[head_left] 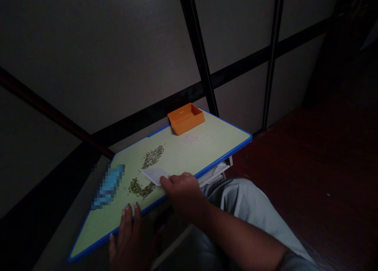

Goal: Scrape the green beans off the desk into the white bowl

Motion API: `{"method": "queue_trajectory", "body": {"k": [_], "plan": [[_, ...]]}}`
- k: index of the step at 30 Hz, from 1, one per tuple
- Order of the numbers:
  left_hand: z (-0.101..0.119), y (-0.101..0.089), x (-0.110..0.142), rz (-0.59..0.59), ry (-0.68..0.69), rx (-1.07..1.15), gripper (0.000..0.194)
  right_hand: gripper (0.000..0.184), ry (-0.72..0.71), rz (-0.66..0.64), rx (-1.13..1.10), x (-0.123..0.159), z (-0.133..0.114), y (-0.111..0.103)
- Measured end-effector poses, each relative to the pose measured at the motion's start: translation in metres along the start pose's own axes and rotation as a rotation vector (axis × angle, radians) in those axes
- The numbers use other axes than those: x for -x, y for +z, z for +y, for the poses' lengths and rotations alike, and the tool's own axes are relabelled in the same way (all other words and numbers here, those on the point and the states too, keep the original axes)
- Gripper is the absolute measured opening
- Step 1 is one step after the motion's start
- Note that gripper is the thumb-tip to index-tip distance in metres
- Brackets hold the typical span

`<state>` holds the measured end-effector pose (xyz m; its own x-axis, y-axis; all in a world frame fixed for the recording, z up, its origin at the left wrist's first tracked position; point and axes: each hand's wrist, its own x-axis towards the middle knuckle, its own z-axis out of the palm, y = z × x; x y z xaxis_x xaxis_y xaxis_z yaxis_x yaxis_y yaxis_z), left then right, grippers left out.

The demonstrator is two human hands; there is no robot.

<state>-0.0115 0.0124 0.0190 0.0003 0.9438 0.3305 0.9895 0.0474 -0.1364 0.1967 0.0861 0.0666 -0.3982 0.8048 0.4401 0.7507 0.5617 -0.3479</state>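
Observation:
My right hand [183, 190] grips a flat, translucent white card [155, 176] by its near corner. The card is held over the pale green board [174, 157], between two spreads of small seeds or grains. One is a greenish pile [138, 189] just left of the card; the other is a mixed greenish and pale pile [153, 156] beyond it. At the board's near edge my left hand [126, 233] rests with its fingers stretched and apart, holding nothing. A faint scatter of pale pinkish grains [191, 139] lies farther right.
An open orange box [187, 123] stands at the board's far edge. On the left lies a blurred-out blue item [109, 186]. A raised blue rim [226, 155] borders the board. Behind it rises a panelled wall [118, 47], and my knees are below.

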Motion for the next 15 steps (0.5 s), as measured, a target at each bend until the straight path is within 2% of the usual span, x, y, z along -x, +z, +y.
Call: {"method": "queue_trajectory", "body": {"k": [5,11,15], "plan": [[-0.004,0.002,0.000,-0.037,-0.011,0.005,0.073,0.021,0.026,-0.038,0.007,-0.009,0.013,-0.005],[-0.008,0.011,0.001,-0.065,-0.054,0.003,0.082,0.027,0.160,-0.077,0.102,-0.027,0.044,-0.019],[-0.014,0.015,0.000,-0.059,-0.046,-0.011,0.081,0.031,0.217,-0.045,0.122,-0.034,0.060,-0.021]]}}
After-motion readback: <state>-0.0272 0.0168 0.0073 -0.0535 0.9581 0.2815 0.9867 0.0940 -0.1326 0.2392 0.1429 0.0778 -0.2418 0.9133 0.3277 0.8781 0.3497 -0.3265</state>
